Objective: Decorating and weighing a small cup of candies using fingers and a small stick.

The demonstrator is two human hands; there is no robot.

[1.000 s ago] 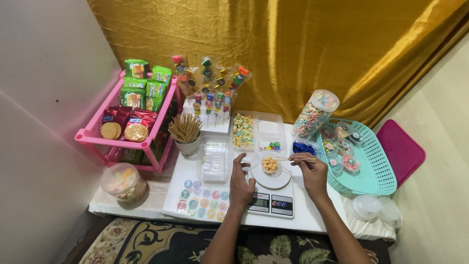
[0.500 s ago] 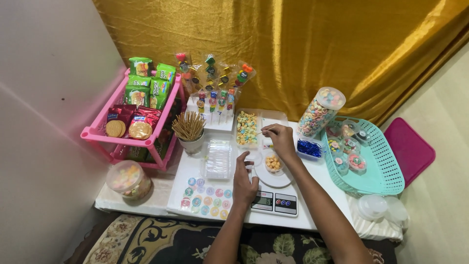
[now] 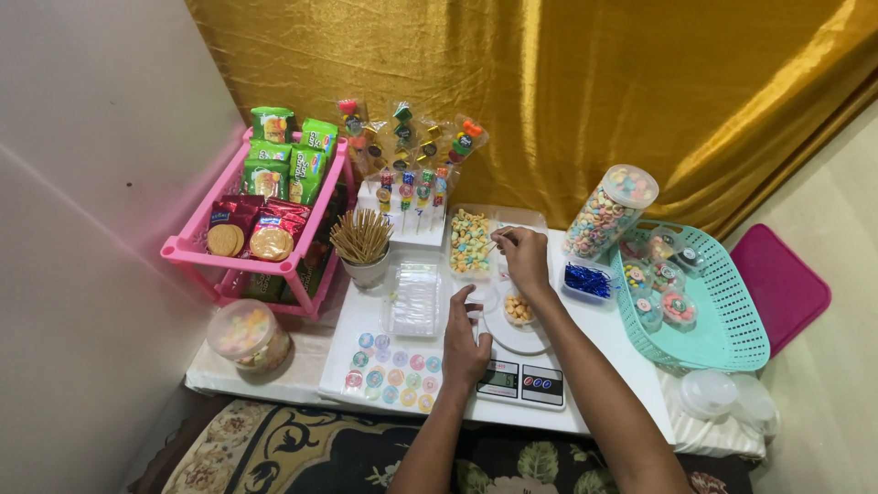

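right hand has moved off the plate: a second ago it sat at the plate's right rim, half a second ago it was reaching toward the far side of the bench, and now it's over the tray of coloured cereal pieces near the bench's far edge. its fingers are pinched narrow on what looks like a thin stick (too small to be sure), tips right at the tray's right rim.

left hand barely shifted: it rests on the bench at the near-left of the small white plate, fingers loosely spread, holding nothing, just touching the plate's rim.

the plate sits on the digital scale near the bench's front edge, a little heap of orange-tan pieces on it. my read: work has swung from the plate to picking from the cereal tray.

cup of wooden sticks is left of the tray, sticker sheet at the front-left corner, teal basket off the right edge. camera view also sits a touch closer than in the earlier frames.
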